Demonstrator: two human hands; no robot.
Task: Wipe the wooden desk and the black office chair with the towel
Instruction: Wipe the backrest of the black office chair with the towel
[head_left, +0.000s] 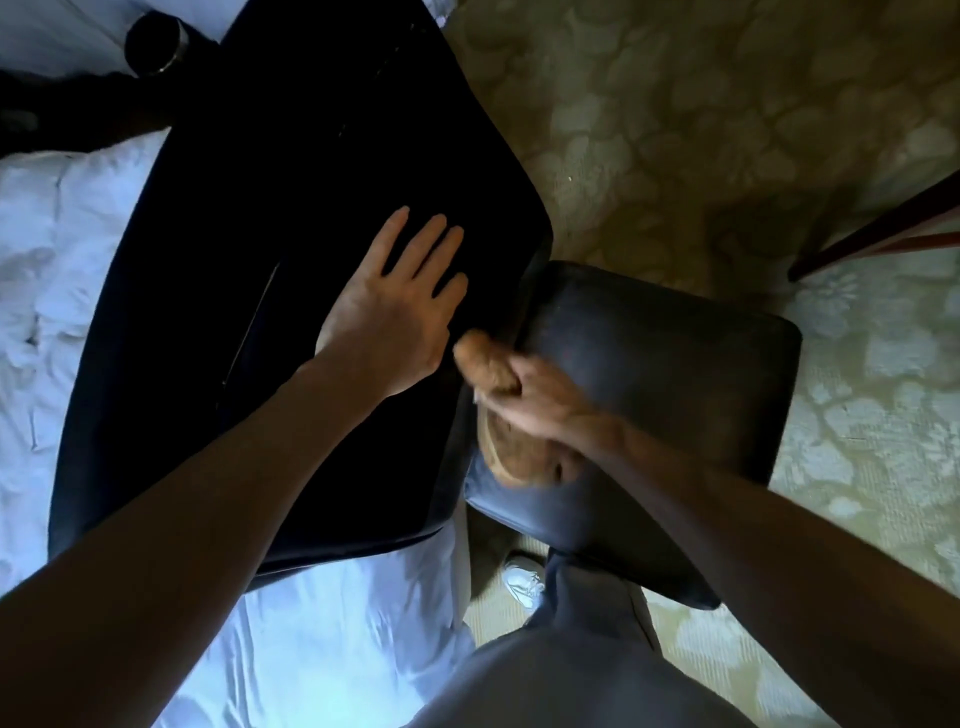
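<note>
The black office chair (291, 218) lies tipped over, its broad backrest resting on the white bed and its padded seat (665, 364) sticking out over the carpet. My left hand (395, 306) lies flat on the backrest with fingers spread. My right hand (545, 400) is closed around a bunched brown towel (514, 447) and presses it on the near left part of the seat, close to the joint with the backrest. The hand and towel look motion-blurred. A dark wooden desk leg (878, 228) shows at the right edge.
White rumpled bedding (57, 249) fills the left and lower middle. A dark cylindrical tumbler (156, 41) lies at the top left. Patterned beige carpet (701, 114) covers the right. My white shoe (524, 577) and grey trouser leg stand below the seat.
</note>
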